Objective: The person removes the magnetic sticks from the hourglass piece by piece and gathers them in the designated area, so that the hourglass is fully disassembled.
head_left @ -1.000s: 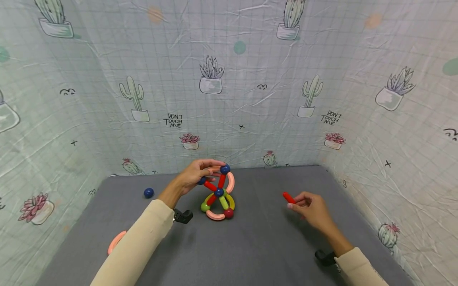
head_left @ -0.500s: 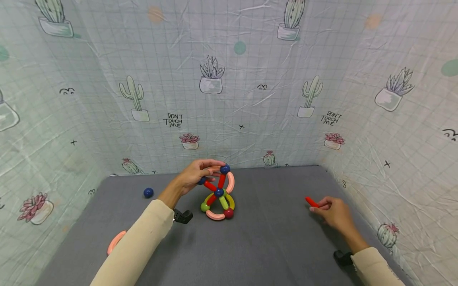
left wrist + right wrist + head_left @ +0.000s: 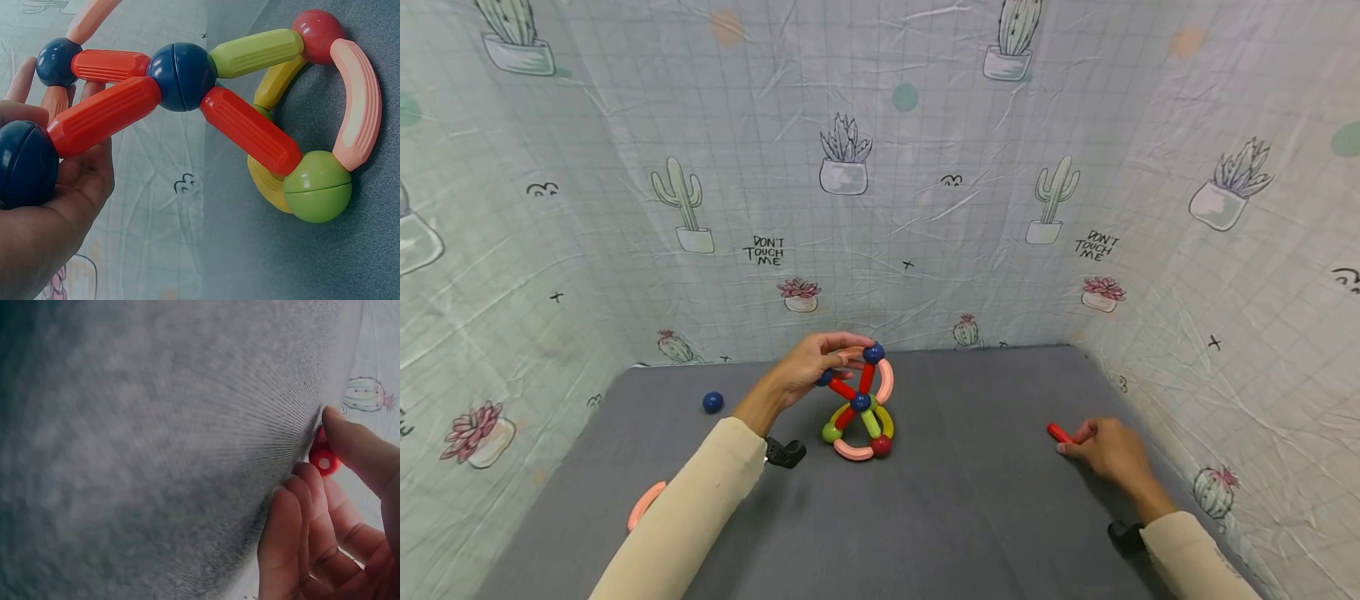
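Near the table's back, a ball-and-stick structure (image 3: 861, 402) of magnetic toy pieces stands on a ring with a red ball (image 3: 882, 446), a green ball (image 3: 318, 187) and curved pink and yellow sticks. From its central blue ball (image 3: 182, 76), red sticks rise to two more blue balls, linked by curved pink sticks. My left hand (image 3: 808, 368) holds this upper part, its thumb beside the nearer blue ball (image 3: 26, 164). Far to the right, my right hand (image 3: 1112, 452) pinches a straight red magnetic stick (image 3: 1058, 432) low at the table surface; its round end shows in the right wrist view.
A loose blue ball (image 3: 712, 402) lies at the table's back left. Partly behind the left sleeve (image 3: 700, 508) is a curved pink stick (image 3: 644, 505). Cactus-print cloth (image 3: 880, 250) walls the grey table (image 3: 955, 500) at the back and sides.
My right hand has moved right and toward the table's front with the red stick, and has come down close to the surface. The left hand and the structure stay in place.
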`<state>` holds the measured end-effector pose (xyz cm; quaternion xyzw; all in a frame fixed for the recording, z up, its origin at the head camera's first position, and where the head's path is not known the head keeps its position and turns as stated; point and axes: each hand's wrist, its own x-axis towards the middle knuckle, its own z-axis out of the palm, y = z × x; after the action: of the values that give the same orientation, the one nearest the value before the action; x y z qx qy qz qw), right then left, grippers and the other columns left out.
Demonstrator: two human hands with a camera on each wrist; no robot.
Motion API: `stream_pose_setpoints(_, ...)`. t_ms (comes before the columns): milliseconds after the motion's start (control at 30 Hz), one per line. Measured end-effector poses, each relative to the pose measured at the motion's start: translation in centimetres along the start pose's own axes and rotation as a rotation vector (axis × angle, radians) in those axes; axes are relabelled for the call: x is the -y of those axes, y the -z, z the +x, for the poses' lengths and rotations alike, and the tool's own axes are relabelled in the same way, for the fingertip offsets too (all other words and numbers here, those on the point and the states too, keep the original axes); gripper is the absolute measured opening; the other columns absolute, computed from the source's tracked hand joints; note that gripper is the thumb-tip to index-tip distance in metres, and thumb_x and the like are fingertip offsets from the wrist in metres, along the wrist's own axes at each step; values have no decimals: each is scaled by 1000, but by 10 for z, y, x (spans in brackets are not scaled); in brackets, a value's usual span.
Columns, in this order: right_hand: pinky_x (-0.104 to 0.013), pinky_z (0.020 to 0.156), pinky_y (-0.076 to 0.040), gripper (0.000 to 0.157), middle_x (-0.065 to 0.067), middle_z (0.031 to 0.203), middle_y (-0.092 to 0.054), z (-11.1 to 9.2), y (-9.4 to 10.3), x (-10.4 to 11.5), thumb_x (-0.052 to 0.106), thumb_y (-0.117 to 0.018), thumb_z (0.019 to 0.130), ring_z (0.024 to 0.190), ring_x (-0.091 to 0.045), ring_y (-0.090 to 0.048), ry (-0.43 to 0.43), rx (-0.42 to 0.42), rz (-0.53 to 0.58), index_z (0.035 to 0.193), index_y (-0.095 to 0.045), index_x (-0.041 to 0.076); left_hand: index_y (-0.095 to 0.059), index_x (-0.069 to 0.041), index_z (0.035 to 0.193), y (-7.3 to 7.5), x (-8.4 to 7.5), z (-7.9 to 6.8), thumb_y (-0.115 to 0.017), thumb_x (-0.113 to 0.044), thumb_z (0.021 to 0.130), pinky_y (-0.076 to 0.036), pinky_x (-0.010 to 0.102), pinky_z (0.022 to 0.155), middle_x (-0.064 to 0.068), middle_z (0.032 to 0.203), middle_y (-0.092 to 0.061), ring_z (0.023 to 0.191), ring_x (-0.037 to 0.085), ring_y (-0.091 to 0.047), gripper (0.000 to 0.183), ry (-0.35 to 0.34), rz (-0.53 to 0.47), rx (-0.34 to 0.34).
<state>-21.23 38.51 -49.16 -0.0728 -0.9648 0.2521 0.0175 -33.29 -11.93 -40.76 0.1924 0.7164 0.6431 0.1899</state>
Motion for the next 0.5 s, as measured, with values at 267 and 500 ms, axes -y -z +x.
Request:
stream_pose_setpoints(267, -33, 55, -42, 39, -1, 76, -68, -6, -8, 39, 43, -82, 92, 60, -15, -57, 108, -78, -35, 106, -73, 7, -67, -13, 142, -3, -4, -1, -51, 1, 108, -59, 41, 102, 11, 148, -63, 124, 27, -70, 40, 2, 11, 4)
stream_pose_setpoints(500, -30, 57, -45, 29, -2, 80, -69, -1, -22, 101, 39, -77, 98, 62, -11, -55, 278, -50, 154, 109, -76, 12, -63, -13, 145, -5, -4, -2, -49, 1, 108, -59, 42, 101, 13, 148, -63, 125, 30, -70, 42, -27, 37, 4)
